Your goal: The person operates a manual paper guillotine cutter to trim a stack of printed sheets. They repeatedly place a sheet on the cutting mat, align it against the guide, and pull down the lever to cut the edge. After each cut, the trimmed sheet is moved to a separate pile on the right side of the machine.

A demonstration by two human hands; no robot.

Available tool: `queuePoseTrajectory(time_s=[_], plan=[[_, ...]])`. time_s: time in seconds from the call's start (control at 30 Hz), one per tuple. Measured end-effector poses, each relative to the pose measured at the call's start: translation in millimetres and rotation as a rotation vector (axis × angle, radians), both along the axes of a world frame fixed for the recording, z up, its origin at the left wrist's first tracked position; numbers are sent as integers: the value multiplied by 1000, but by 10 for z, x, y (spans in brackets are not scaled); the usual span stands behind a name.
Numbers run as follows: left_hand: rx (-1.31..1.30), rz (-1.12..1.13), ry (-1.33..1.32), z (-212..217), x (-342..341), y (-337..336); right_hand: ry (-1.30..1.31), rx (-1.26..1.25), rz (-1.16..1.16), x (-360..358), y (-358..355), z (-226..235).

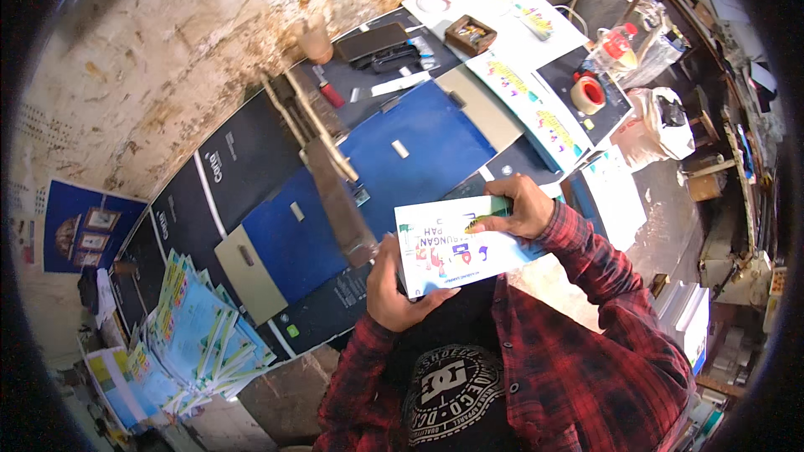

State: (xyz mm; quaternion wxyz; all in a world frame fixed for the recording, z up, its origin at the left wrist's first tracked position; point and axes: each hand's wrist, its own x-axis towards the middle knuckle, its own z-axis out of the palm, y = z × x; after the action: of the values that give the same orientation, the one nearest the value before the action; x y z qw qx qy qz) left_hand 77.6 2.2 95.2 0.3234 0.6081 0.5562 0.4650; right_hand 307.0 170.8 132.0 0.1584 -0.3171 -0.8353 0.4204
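A white printed booklet (448, 272) with coloured pictures is held between my two hands, just in front of my chest. My left hand (392, 291) grips its left end, thumb along the lower edge. At the upper right corner, my right hand (526, 205) has its thumb on the top face and its fingers curled behind. Beyond the booklet lies a blue board (427, 130) with pale side strips on the black-covered table. A wooden bar (335, 201) crosses between it and a second blue panel (289, 238) at the left.
Fanned booklets (197, 318) are piled at the left. Printed sheets (532, 105), a small wooden box (470, 34), a tape roll (588, 95) and a plastic bottle (615, 43) occupy the far right. A red lighter (332, 95) lies near the stained wall (167, 50).
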Motion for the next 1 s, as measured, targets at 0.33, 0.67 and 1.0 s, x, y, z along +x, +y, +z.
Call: queuePoseTrajectory(time_s=[0.33,0.67,1.0], plan=[[-467,551,-1081,-802,-542,-73,-355,501,78,-1561,465,-674],[-438,597,-896,-865,-1199,-460,-112,450,-548,-815,-56,-599],[-494,677,-976,-989,-1308,-454,240,80,-411,-724,252,-782]])
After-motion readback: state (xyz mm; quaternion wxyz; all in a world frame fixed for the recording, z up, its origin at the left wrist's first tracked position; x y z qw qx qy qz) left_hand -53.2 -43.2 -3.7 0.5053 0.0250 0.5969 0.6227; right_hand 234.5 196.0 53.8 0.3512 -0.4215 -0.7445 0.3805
